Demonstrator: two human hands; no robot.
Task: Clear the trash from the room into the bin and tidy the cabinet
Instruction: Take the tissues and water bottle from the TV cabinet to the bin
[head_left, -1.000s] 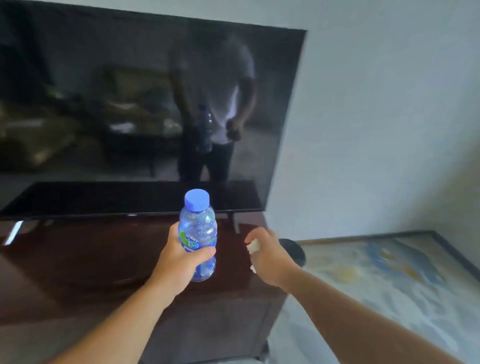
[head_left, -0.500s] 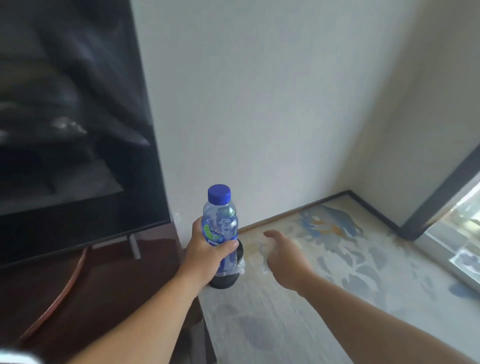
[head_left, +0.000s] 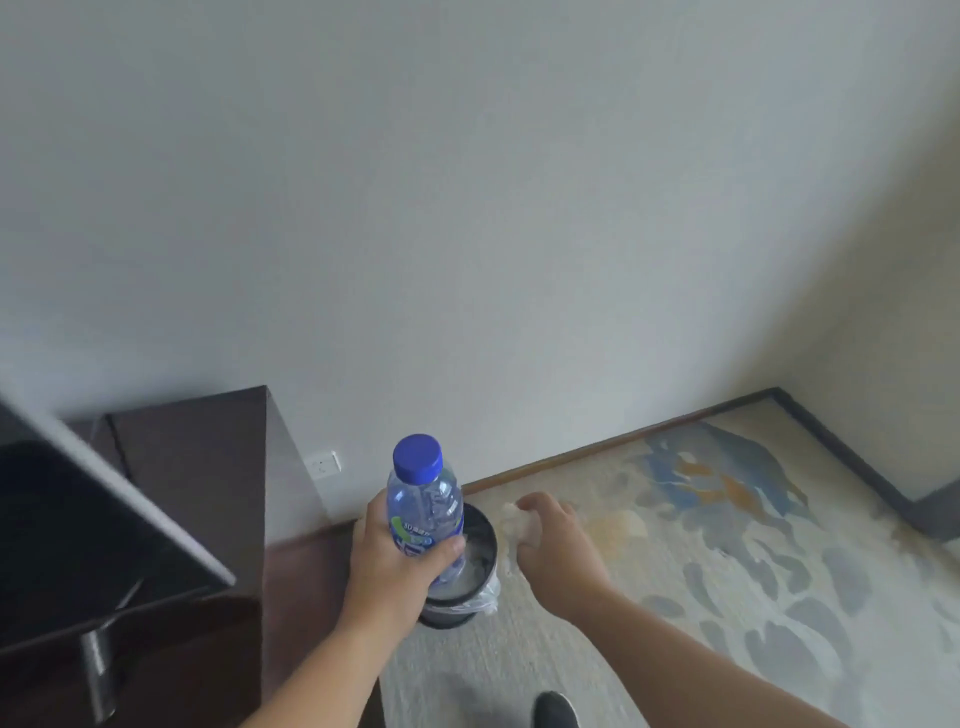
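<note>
1. Pale wall (head_left: 519, 208) fills most of what I see. It meets a patterned carpet (head_left: 727, 571) at a dark skirting. At my left is a dark wooden cabinet (head_left: 197, 467) with a television (head_left: 78, 530) standing on its top.
2. On the carpet, tucked against the cabinet's right end and near the carpet's wall edge, stands a small round bin (head_left: 447, 617) with a clear liner (head_left: 489, 592) folded over its rim.
3. My left hand (head_left: 397, 566) is wrapped around the label of a clear water bottle (head_left: 426, 499), thumb on one side and fingers on the other. The bottle is upright, its blue cap (head_left: 417, 458) screwed on, and from here it sits right over the bin's mouth. I cannot tell whether any water is left inside it.
4. My right hand (head_left: 558, 556) hovers over the carpet just beside the bin's right rim. Its fingers are curled down around a white scrap (head_left: 514, 514) that is too blurred to name, perhaps crumpled tissue.
5. As I judge it, both pieces of trash have reached the bin but neither is in it, so letting go of each is the step in hand.
6. Tidying the cabinet comes after that. Too little of its top shows for me to say how much is left there.
</note>
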